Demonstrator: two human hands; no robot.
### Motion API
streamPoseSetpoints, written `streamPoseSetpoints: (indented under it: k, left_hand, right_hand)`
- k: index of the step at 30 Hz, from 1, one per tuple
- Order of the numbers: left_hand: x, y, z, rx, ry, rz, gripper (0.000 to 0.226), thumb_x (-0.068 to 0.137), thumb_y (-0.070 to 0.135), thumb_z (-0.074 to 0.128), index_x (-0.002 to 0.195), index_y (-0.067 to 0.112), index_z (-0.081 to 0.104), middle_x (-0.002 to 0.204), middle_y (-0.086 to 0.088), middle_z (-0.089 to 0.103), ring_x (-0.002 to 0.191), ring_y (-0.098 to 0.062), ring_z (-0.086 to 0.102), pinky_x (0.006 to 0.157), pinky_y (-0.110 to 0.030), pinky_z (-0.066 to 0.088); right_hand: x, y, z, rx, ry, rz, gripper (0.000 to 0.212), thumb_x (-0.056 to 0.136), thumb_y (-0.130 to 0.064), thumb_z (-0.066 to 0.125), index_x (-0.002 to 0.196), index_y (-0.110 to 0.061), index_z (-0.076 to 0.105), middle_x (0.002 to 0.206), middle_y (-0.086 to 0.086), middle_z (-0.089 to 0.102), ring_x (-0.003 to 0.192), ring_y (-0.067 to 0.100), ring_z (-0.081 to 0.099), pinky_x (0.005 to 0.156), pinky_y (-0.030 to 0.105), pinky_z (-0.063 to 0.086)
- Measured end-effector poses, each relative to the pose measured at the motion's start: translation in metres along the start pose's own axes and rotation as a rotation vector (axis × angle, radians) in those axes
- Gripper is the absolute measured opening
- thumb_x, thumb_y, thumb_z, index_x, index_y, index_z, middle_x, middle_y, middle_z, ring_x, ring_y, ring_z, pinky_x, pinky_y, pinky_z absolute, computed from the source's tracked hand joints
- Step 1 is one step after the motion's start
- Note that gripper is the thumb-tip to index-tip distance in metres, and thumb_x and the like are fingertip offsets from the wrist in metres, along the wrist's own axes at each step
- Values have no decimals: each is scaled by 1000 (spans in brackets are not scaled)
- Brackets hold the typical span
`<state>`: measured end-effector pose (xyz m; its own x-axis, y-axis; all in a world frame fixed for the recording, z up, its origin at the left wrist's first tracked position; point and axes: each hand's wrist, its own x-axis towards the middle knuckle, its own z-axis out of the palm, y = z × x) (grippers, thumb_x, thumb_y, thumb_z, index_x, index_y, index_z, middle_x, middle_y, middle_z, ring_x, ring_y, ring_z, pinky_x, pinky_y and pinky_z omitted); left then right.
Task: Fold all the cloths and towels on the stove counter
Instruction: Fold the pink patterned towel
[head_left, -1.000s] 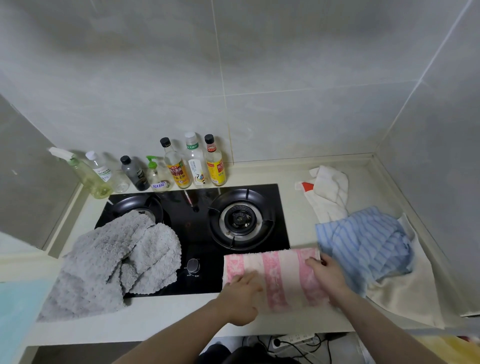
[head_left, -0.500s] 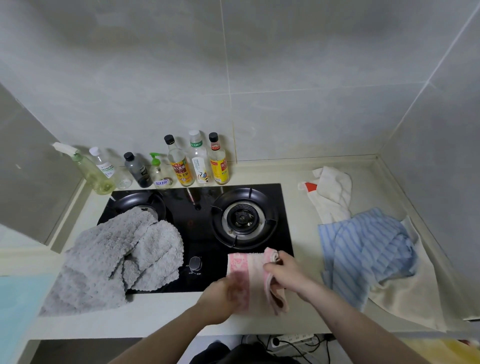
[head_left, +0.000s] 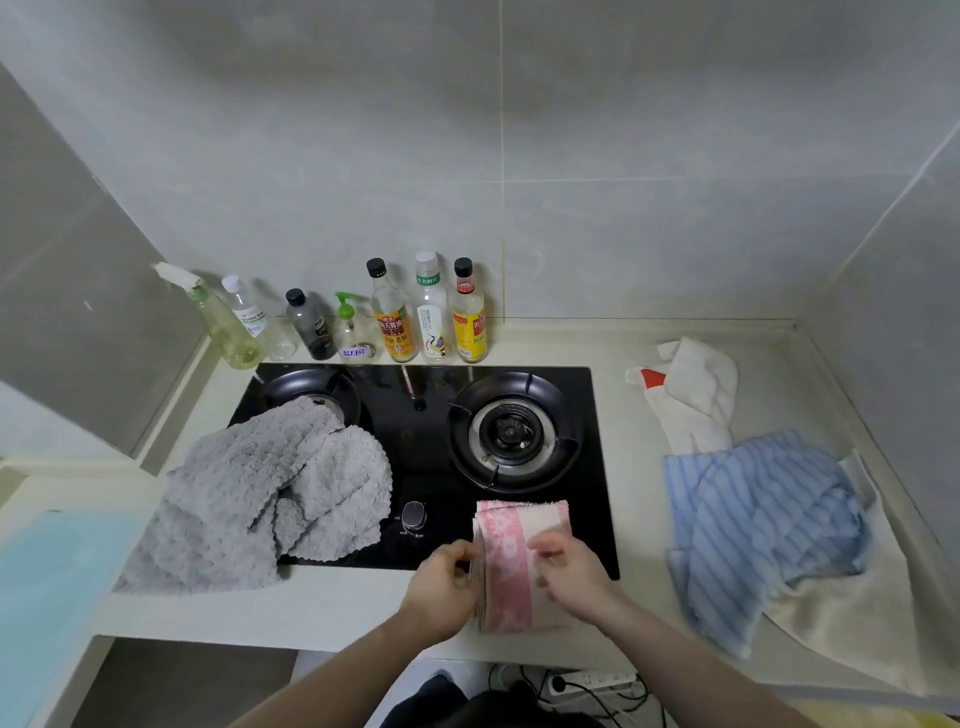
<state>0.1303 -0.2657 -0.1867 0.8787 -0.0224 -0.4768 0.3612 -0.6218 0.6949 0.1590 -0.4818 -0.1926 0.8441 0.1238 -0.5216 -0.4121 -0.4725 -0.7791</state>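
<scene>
The pink-and-cream striped terry towel (head_left: 519, 561) lies folded into a narrow stack at the front edge of the desk (head_left: 634, 415), its far end on the black glass gas hob (head_left: 431, 415) just in front of the right burner (head_left: 511, 431) and beside the round control knob (head_left: 414, 514). The left hand (head_left: 441, 587) has its fingers curled against the stack's left side where the layers show, seemingly pinching them; the right hand (head_left: 569, 571) lies on top with fingers loosely bent, pressing rather than gripping, though motion blur leaves that unsure. The layered edge could spring open or slide askew once the hands lift, since thick terry pushes back against a fold, and the near end sits close enough to the desk's front lip to tip off if nudged. A stray push could also bump the knob. The crumpled grey waffle-textured towel (head_left: 249, 493) at the left drapes over the left burner and awaits folding, as do the white cloth with a red patch (head_left: 696, 395) and the blue striped cloth (head_left: 753, 519) towards the right edge. A cream cloth (head_left: 841, 613) lies mostly buried under the blue one, and the pale blue sheet (head_left: 47, 597) at the left is cut off by the frame.
</scene>
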Motion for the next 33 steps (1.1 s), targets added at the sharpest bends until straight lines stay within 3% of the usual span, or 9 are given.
streamPoseSetpoints:
  k: [4, 8, 11, 16, 19, 22, 25, 29, 33]
  left_hand:
    - [-2, -1, 6, 131, -153, 11, 31, 86, 28, 68, 110, 47, 63, 142, 12, 37, 120, -5, 51, 80, 2, 35]
    - [9, 1, 9, 81, -263, -67, 76, 79, 23, 71, 149, 39, 44, 160, 5, 9, 129, -15, 41, 68, -6, 49]
    - [17, 7, 8, 75, -249, -83, 75, 84, 14, 67, 153, 30, 41, 162, 5, 16, 141, -19, 34, 80, -9, 47]
    - [12, 15, 1, 175, -129, 55, 72, 80, 32, 57, 150, 26, 48, 153, 13, 34, 137, -16, 32, 114, -25, 34]
    - [12, 14, -4, 191, -135, 62, 76, 78, 39, 58, 152, 31, 44, 151, 14, 32, 137, -19, 35, 111, -33, 42]
    - [12, 5, -7, 506, -203, 118, 82, 84, 48, 63, 156, 41, 26, 160, 7, 11, 140, -25, 26, 111, -35, 40]
    - [9, 6, -8, 781, -147, 315, 82, 88, 31, 60, 157, 38, 17, 164, 5, 0, 144, -24, 19, 114, -40, 36]
    - [9, 7, -6, 734, -333, 236, 76, 90, 22, 58, 158, 33, 25, 166, 8, 12, 145, -25, 25, 117, -42, 34]
    - [17, 9, -5, 731, -338, 245, 63, 88, 35, 57, 150, 35, 42, 157, 8, 34, 133, -27, 39, 112, -38, 38]
  right_hand:
    - [-17, 34, -6, -95, 43, -1, 32, 91, -5, 60, 94, -36, 66, 97, -6, 68, 80, 7, 64, 75, 21, 54]
    - [-27, 45, -1, -181, -50, -23, 48, 89, -4, 56, 122, -39, 51, 117, -9, 63, 94, 11, 65, 76, 11, 48]
    - [-29, 45, 5, -225, -75, -35, 65, 87, -6, 54, 140, -40, 39, 126, -13, 57, 96, 2, 60, 76, 6, 43]
    - [-26, 46, 9, -228, -53, -42, 67, 89, -11, 55, 148, -38, 39, 131, -16, 56, 106, 2, 58, 83, 5, 41]
    - [-24, 45, 7, -205, -52, -43, 64, 88, -9, 56, 137, -47, 39, 128, -18, 57, 98, -1, 59, 79, 6, 45]
    - [-19, 42, 7, -221, -47, -57, 56, 88, -9, 58, 129, -44, 46, 125, -12, 59, 106, 4, 59, 86, 7, 44]
    - [-13, 39, 7, -227, 21, -106, 57, 88, -8, 60, 140, -29, 53, 130, -10, 55, 113, 5, 55, 90, 4, 39]
    - [-9, 32, 10, -320, -59, -118, 54, 89, -10, 57, 141, -26, 55, 129, -13, 55, 117, 5, 55, 100, 13, 41]
    - [-8, 33, 10, -374, -104, -89, 38, 82, -18, 52, 117, -28, 66, 101, -5, 70, 93, 17, 65, 87, 33, 54]
